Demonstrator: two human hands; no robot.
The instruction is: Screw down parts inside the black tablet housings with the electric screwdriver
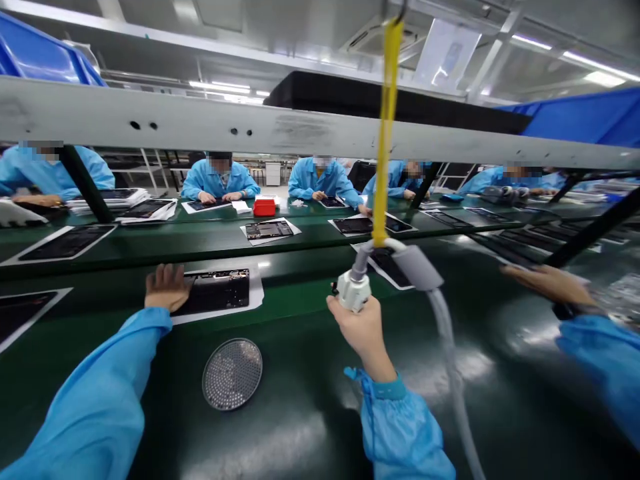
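In the head view, the one view there is, the dish (233, 373), round and dotted, lies on the green bench (290, 413) and serves as the landmark. The panel (215, 293) being worked on lies flat on a white sheet (257, 293) just beyond the dish, with dark and lighter parts showing on its face. The person's left hand (167, 288), beyond the dish and to its left, lies palm down at the panel's left end, fingers stretched out rather than curled; whether it presses or only rests there cannot be told. The right hand (360, 327), well to the right of the dish, is wrapped around a white tool (353, 291), which joins a grey hose (453, 360) beneath a yellow strap (385, 133). The tool is above the bench, apart from the panel. Farther to the right of the dish, a co-worker's hand (555, 283) reaches over the bench. The step in hand seems to be steadying the panel while the tool is held ready; whether it is running cannot be seen. If the tool is meant for this panel, the next move would call for bringing it leftward over the panel, beyond the dish, while the left hand keeps the panel from sliding and the hose has slack.
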